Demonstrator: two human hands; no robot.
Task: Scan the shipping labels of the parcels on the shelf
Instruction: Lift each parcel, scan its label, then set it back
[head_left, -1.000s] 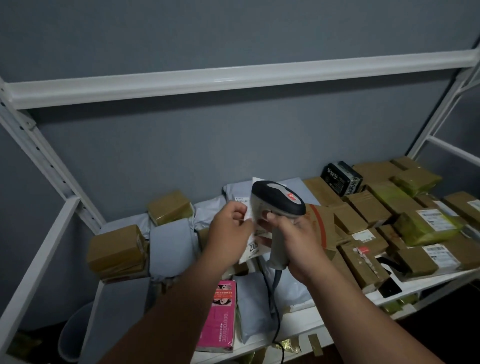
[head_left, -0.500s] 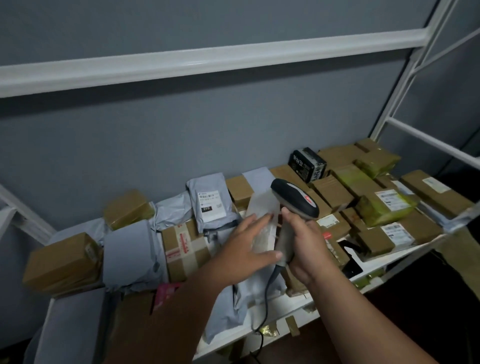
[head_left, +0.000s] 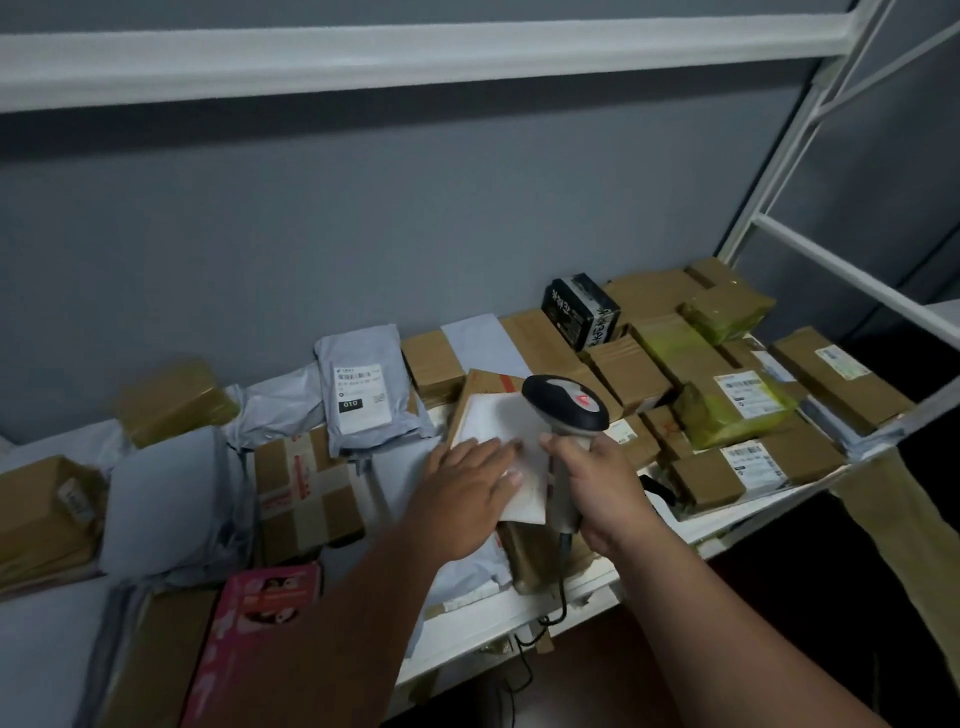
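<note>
My right hand (head_left: 600, 486) grips the handle of a grey and black barcode scanner (head_left: 566, 408), whose head points down over a flat white parcel (head_left: 498, 423). That parcel lies on a brown box in the middle of the white shelf (head_left: 519, 618). My left hand (head_left: 467, 486) rests flat on the white parcel's near end, fingers straight. A grey mailer with a white shipping label marked 010 (head_left: 361, 397) lies behind and to the left. Brown boxes with labels (head_left: 753, 462) fill the right side.
A pink box (head_left: 254, 639) lies at the shelf's front left beside grey mailers (head_left: 166, 499) and taped brown boxes (head_left: 306, 493). A black box (head_left: 579, 312) stands at the back. The shelf's white upright (head_left: 779, 171) rises at right. The scanner cable (head_left: 561, 587) hangs over the front edge.
My left hand let go of the small white parcel it held up to the scanner and now lies flat on it on the shelf. The scanner came down and the view shifted right.
</note>
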